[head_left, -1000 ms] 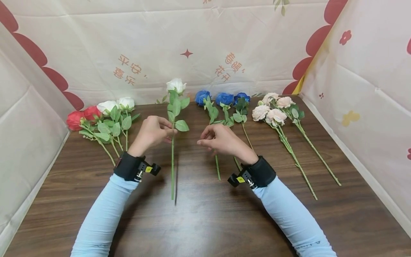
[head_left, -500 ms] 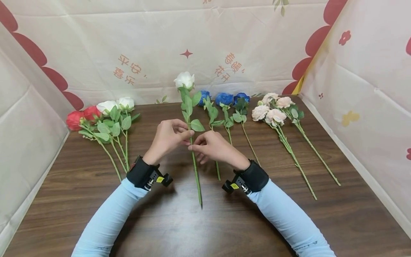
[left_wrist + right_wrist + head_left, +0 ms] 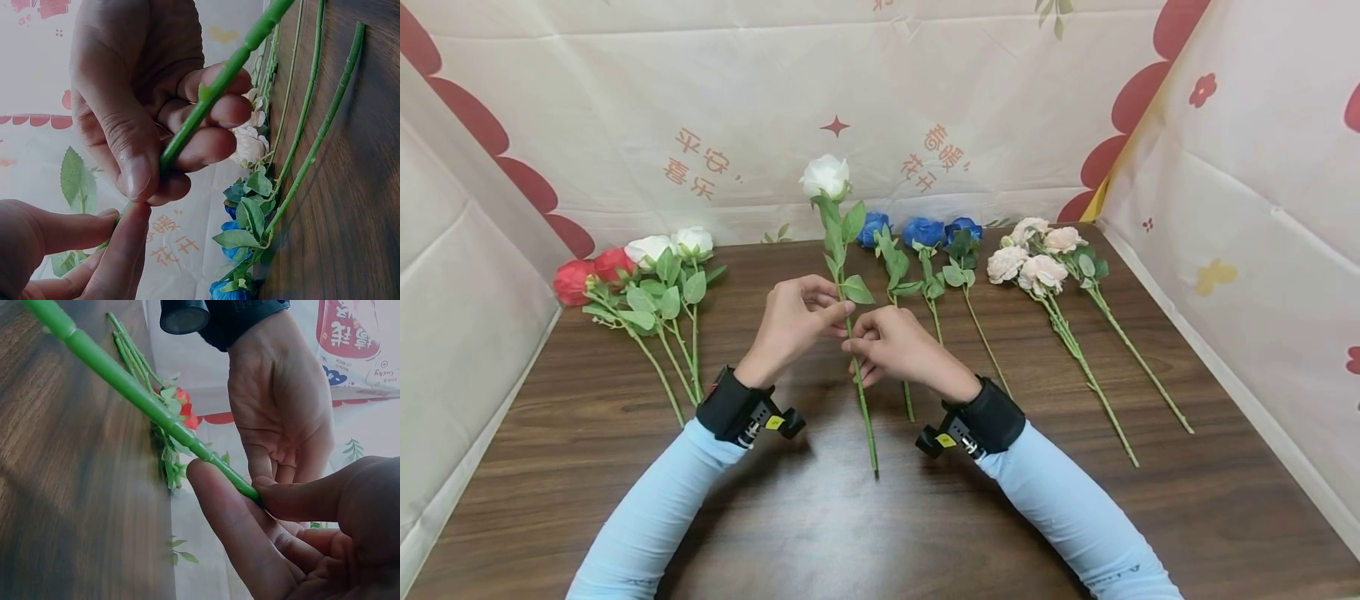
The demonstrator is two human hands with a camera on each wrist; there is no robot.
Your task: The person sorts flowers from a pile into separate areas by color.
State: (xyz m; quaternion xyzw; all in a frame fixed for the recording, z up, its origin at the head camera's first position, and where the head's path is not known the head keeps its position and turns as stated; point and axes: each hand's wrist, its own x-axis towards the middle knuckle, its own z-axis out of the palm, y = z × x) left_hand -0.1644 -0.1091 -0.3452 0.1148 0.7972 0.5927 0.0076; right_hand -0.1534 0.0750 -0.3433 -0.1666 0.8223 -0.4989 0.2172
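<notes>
1 white rose (image 3: 826, 177) tilts over the table (image 3: 820, 533), its stem (image 3: 864, 408) pinched in the left hand (image 3: 796, 323) and, lower, the right hand (image 3: 898, 343); a slack grip could drop it against 3 blue roses (image 3: 923, 231) nearby.

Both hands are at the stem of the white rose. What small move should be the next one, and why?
Probably the left hand should release its pinch and leave the white rose to the right hand: that hand also pinches the stem, just below the left, so one grip may suffice.
</notes>
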